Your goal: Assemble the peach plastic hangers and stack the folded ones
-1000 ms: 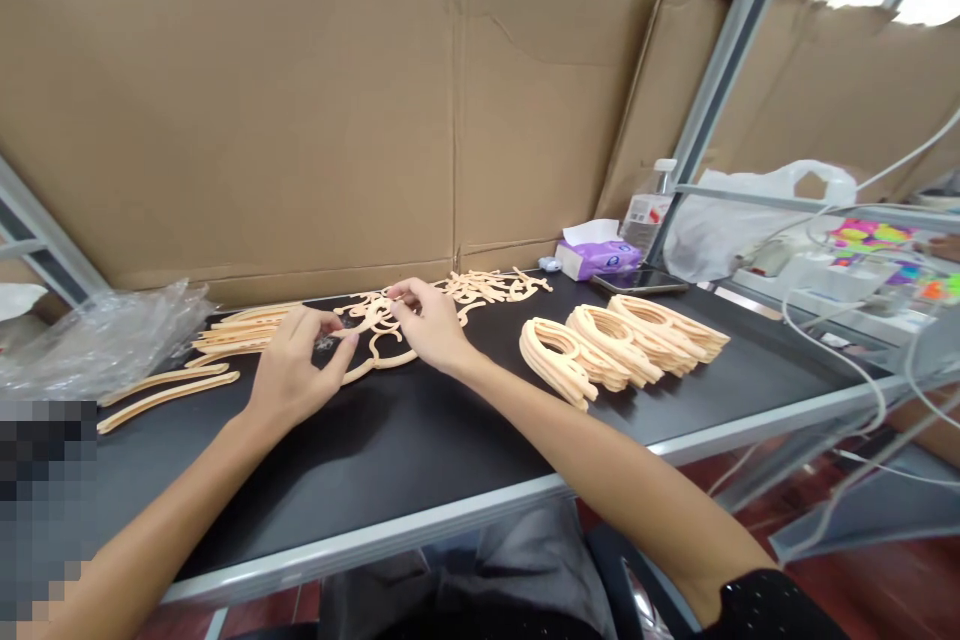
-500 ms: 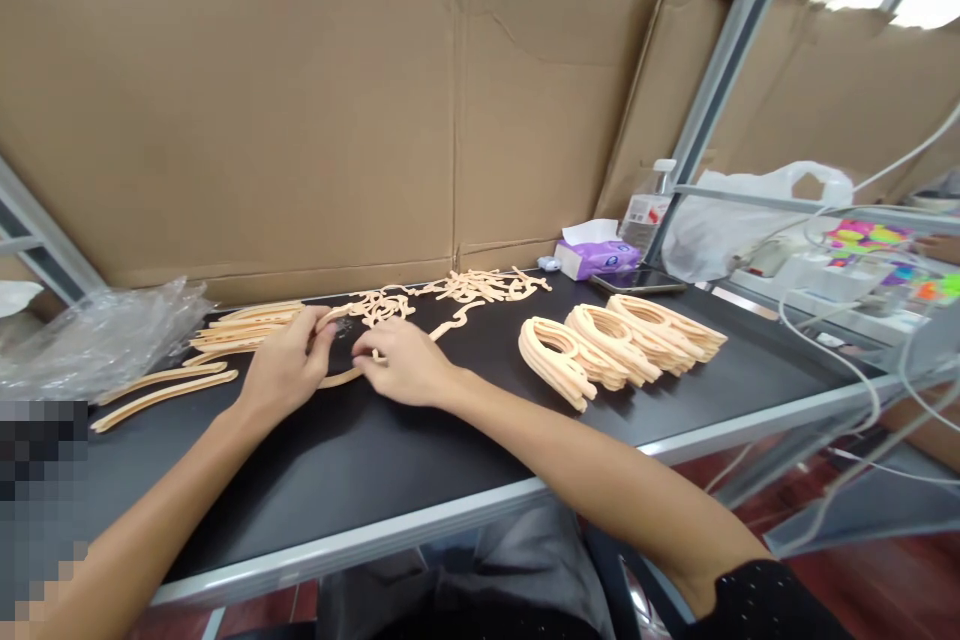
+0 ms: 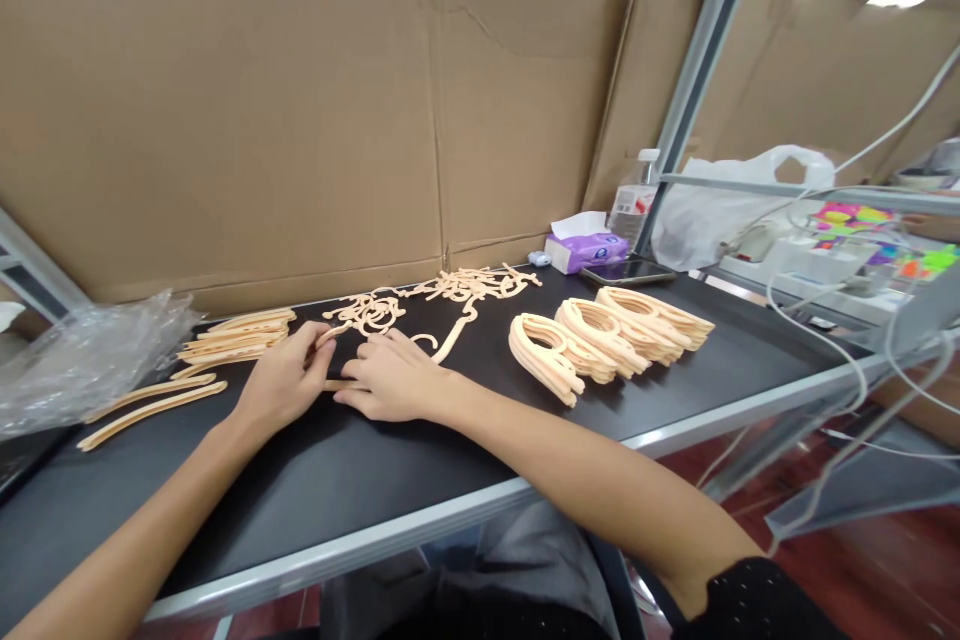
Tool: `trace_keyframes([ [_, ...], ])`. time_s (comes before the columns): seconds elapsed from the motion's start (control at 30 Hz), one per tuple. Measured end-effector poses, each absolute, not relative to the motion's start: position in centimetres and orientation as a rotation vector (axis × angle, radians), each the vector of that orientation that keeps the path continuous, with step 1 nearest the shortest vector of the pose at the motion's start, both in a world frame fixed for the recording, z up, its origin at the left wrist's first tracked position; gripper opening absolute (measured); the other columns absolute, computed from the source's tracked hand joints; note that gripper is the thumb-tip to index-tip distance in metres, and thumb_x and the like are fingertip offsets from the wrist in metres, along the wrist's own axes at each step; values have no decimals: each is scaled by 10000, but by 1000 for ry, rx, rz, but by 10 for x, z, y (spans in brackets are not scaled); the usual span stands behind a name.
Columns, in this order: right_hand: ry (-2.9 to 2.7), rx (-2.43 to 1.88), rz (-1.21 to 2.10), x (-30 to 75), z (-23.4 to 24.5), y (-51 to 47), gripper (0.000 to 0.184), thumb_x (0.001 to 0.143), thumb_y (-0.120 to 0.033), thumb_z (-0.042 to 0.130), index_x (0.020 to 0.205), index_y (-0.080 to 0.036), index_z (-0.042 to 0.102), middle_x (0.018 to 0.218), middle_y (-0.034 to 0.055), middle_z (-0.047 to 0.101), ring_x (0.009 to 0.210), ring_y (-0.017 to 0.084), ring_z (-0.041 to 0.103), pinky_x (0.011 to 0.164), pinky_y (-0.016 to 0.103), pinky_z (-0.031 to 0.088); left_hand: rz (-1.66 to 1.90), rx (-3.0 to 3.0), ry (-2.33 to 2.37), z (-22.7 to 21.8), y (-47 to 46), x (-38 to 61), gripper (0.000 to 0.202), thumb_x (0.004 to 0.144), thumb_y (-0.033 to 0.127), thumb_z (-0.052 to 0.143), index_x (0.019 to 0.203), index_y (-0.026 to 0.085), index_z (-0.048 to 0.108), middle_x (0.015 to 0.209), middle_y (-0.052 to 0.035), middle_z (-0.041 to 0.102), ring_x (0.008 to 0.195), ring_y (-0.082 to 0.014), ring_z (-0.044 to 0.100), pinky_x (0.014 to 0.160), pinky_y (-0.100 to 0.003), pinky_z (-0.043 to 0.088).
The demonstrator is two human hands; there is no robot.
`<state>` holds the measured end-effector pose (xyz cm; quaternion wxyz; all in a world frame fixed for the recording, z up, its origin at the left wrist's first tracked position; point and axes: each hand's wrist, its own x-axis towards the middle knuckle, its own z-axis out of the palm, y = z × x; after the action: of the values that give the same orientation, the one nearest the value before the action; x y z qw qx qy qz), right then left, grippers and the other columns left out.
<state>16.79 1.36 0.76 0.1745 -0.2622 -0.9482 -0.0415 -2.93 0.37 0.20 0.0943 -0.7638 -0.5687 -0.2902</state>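
Note:
My left hand (image 3: 285, 375) is closed, with a beige plastic hanger arm (image 3: 334, 331) showing between thumb and fingers. Right beside it, the fingers of my right hand (image 3: 394, 377) are bent over another beige strip (image 3: 343, 385), low over the table; its far end is hidden under the hand. Beyond my right wrist lies a hanger hook (image 3: 457, 328), and a small curved hook (image 3: 424, 339) shows near the knuckles. Left of my hands is a stack of hanger arms (image 3: 240, 335), with two loose arms (image 3: 154, 412) in front.
Loose hooks (image 3: 480, 284) are heaped along the cardboard wall (image 3: 300, 120). Folded hangers (image 3: 544, 355) stand in bundles on the right. Behind them are a purple tissue pack (image 3: 589, 250), a phone (image 3: 628, 271) and a bottle (image 3: 634, 200). Clear plastic wrap (image 3: 97, 355) lies far left.
My right hand has flattened and turned over the strip, its fingers reaching further forward. My left hand keeps its grasp. The whole view has shifted slightly.

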Motion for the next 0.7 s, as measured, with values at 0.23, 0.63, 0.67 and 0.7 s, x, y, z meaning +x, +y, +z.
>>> trace_keyframes([
  [0.23,-2656,-783,-85,163,3,14,233,949,-221,504,914,-126,714,1057,131,689,1074,263,587,920,387,440,-844,-2303,-1706,3,4,-29,251,931,406,407,946,214,567,743,-19,627,650,-194,598,630,-292,432],
  [0.63,-2582,-815,52,166,12,2,261,938,-197,450,1139,-162,612,959,125,735,815,262,686,696,345,475,-1135,-2139,-1966,9,5,-34,262,861,457,460,898,219,563,734,-6,670,661,-197,609,645,-292,450],
  [0.67,-2573,-799,73,166,11,2,289,936,-199,456,1186,-167,596,983,125,731,843,264,686,710,347,480,-1184,-2121,-2004,10,5,-35,262,851,460,466,895,220,562,726,-4,673,664,-199,616,649,-293,458],
  [0.7,-2560,-789,100,165,10,2,322,934,-205,462,1233,-169,577,1008,127,725,875,265,684,726,348,485,-1232,-2107,-2035,10,6,-37,261,843,462,473,890,220,560,720,-3,675,668,-202,622,653,-295,468],
])
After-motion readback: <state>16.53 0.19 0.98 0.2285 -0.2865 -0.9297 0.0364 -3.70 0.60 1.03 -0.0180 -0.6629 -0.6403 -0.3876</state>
